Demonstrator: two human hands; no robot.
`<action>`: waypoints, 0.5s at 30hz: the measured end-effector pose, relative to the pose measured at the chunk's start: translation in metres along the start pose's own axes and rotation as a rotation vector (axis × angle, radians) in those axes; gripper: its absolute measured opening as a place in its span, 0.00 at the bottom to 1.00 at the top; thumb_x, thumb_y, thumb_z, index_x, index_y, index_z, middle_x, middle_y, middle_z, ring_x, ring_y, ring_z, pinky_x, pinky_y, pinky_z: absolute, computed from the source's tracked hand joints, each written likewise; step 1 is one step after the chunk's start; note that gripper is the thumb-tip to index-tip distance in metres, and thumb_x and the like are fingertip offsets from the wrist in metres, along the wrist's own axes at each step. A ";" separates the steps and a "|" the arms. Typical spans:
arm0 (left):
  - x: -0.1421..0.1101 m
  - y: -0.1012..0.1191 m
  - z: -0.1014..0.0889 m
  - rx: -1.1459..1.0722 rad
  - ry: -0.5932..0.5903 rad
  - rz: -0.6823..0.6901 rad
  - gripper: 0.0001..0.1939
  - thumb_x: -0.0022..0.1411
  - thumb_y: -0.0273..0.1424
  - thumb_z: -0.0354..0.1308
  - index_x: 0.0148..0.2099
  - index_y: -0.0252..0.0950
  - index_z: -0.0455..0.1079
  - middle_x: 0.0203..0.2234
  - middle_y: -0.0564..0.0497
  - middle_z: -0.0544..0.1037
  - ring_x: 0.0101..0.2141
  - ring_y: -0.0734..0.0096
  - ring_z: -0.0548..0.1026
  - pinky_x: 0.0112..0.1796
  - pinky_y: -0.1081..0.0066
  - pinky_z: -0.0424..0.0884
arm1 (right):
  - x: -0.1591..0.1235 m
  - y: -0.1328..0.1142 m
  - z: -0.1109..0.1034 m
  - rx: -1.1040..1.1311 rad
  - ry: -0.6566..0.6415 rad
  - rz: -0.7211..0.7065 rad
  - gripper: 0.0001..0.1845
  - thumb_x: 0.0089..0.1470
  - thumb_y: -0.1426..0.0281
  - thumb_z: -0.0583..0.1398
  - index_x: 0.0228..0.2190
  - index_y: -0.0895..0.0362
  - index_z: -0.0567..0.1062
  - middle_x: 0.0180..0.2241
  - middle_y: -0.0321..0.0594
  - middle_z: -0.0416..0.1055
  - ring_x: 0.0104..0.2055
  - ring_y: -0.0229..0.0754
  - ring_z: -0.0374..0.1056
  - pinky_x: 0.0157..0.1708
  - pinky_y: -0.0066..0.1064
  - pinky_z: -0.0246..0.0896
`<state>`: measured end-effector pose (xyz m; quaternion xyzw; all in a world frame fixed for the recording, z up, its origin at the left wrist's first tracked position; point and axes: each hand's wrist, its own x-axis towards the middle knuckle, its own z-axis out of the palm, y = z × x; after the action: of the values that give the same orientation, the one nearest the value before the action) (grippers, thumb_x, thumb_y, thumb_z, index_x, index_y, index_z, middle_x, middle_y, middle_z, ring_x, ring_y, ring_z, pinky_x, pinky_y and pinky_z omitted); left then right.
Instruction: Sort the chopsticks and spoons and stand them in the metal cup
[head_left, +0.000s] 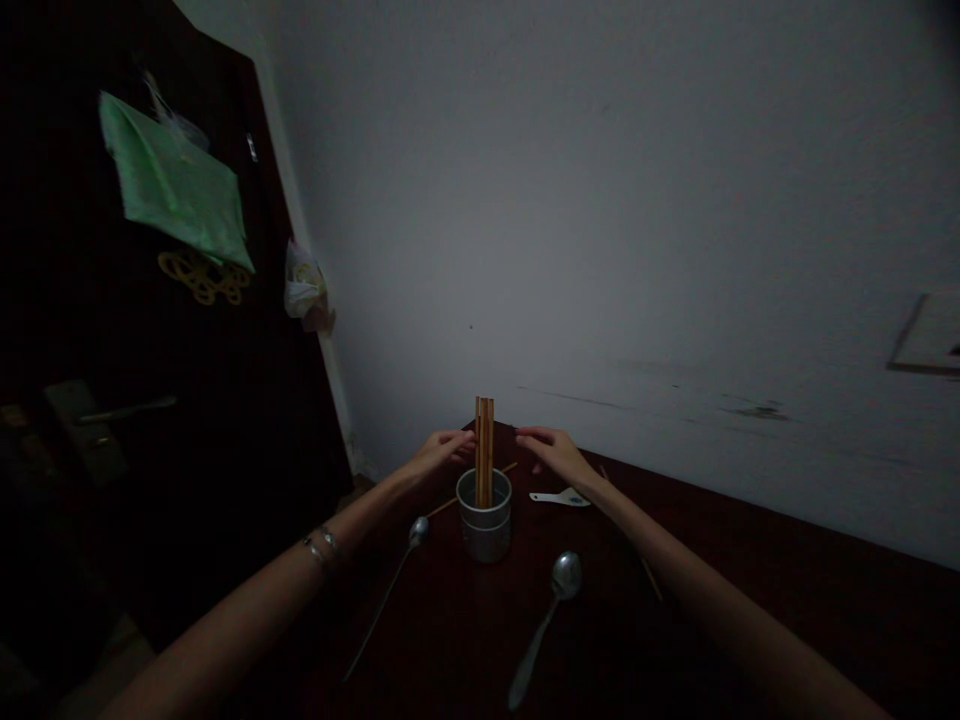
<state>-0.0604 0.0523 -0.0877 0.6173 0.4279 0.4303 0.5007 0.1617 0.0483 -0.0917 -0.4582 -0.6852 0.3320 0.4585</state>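
Observation:
A bundle of wooden chopsticks [485, 450] stands upright in a metal cup [486, 535]. Just left of the bundle is my left hand [444, 448], fingers stretched out; whether its fingertips touch the chopsticks I cannot tell. On the other side, my right hand [553, 452] hovers apart from them, open, with fingers extended and nothing held. Below that hand lies a white spoon [555, 497] with a patterned bowl, partly covered by my forearm. A long thin-handled spoon [390, 590] rests left of the cup, and a larger metal spoon [551, 605] lies at front right.
One loose chopstick [442, 508] lies behind the cup; another [651, 580] passes under my right forearm. The dark table [450, 640] meets a pale wall [600, 250]. At left is a dark door [225, 400] with a green cloth [180, 185] hanging on it.

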 end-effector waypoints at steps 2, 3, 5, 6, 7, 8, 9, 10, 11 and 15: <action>-0.005 0.006 0.008 0.035 -0.030 0.049 0.21 0.46 0.42 0.62 0.36 0.28 0.72 0.28 0.45 0.74 0.28 0.73 0.70 0.28 0.75 0.62 | 0.001 -0.009 0.016 -0.016 -0.027 -0.062 0.21 0.45 0.62 0.58 0.40 0.62 0.73 0.33 0.43 0.74 0.25 0.36 0.66 0.22 0.25 0.60; -0.006 0.007 0.011 0.064 -0.030 0.069 0.20 0.45 0.41 0.62 0.34 0.28 0.72 0.27 0.46 0.74 0.27 0.73 0.69 0.27 0.75 0.62 | 0.001 -0.012 0.022 -0.049 -0.017 -0.093 0.20 0.44 0.64 0.59 0.38 0.63 0.74 0.31 0.43 0.74 0.27 0.37 0.66 0.25 0.26 0.61; -0.006 0.006 0.015 0.119 -0.017 0.082 0.20 0.45 0.42 0.62 0.31 0.27 0.73 0.22 0.48 0.73 0.24 0.74 0.68 0.25 0.75 0.60 | 0.001 -0.015 0.031 -0.107 0.007 -0.129 0.19 0.43 0.66 0.59 0.36 0.64 0.75 0.28 0.43 0.74 0.28 0.38 0.66 0.28 0.27 0.61; -0.005 0.004 0.016 0.140 0.001 0.087 0.21 0.45 0.44 0.62 0.28 0.27 0.73 0.20 0.49 0.72 0.22 0.75 0.66 0.24 0.75 0.58 | 0.001 -0.016 0.033 -0.112 0.008 -0.125 0.18 0.42 0.66 0.59 0.36 0.64 0.75 0.28 0.43 0.74 0.28 0.38 0.67 0.28 0.27 0.60; -0.004 0.002 0.016 0.149 0.022 0.093 0.21 0.45 0.44 0.61 0.27 0.27 0.72 0.18 0.50 0.70 0.21 0.76 0.65 0.23 0.75 0.57 | 0.001 -0.017 0.035 -0.101 0.000 -0.111 0.18 0.43 0.66 0.59 0.35 0.64 0.76 0.28 0.43 0.74 0.28 0.38 0.67 0.28 0.27 0.60; -0.002 -0.001 0.016 0.143 0.038 0.100 0.22 0.45 0.45 0.61 0.26 0.27 0.72 0.17 0.51 0.69 0.20 0.77 0.64 0.22 0.75 0.56 | 0.001 -0.018 0.037 -0.079 -0.017 -0.095 0.18 0.43 0.65 0.58 0.34 0.63 0.76 0.28 0.43 0.74 0.29 0.39 0.67 0.28 0.27 0.60; 0.000 -0.003 0.015 0.124 0.050 0.106 0.22 0.44 0.46 0.61 0.25 0.27 0.72 0.16 0.51 0.69 0.19 0.77 0.63 0.22 0.75 0.56 | 0.002 -0.019 0.038 -0.052 -0.040 -0.084 0.17 0.43 0.65 0.58 0.34 0.63 0.76 0.29 0.43 0.74 0.29 0.39 0.67 0.29 0.27 0.60; 0.001 -0.004 0.014 0.100 0.056 0.111 0.22 0.44 0.46 0.61 0.25 0.27 0.71 0.16 0.51 0.69 0.19 0.77 0.63 0.22 0.75 0.56 | 0.002 -0.019 0.039 -0.029 -0.067 -0.076 0.17 0.43 0.65 0.58 0.33 0.62 0.77 0.29 0.42 0.74 0.30 0.39 0.68 0.29 0.27 0.60; 0.002 -0.005 0.014 0.081 0.052 0.114 0.22 0.44 0.46 0.61 0.26 0.27 0.71 0.17 0.51 0.69 0.20 0.77 0.63 0.23 0.75 0.56 | 0.002 -0.020 0.041 -0.014 -0.090 -0.075 0.16 0.43 0.65 0.58 0.33 0.62 0.77 0.29 0.42 0.74 0.30 0.39 0.68 0.29 0.27 0.60; 0.003 -0.004 0.016 0.084 0.036 0.096 0.22 0.41 0.46 0.62 0.25 0.28 0.71 0.18 0.51 0.70 0.21 0.75 0.64 0.23 0.75 0.57 | 0.000 -0.024 0.044 -0.066 -0.099 -0.099 0.14 0.42 0.66 0.59 0.30 0.61 0.78 0.25 0.39 0.73 0.27 0.38 0.66 0.26 0.25 0.57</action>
<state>-0.0445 0.0517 -0.0932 0.6496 0.4246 0.4465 0.4454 0.1130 0.0385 -0.0862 -0.4216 -0.7394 0.3085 0.4247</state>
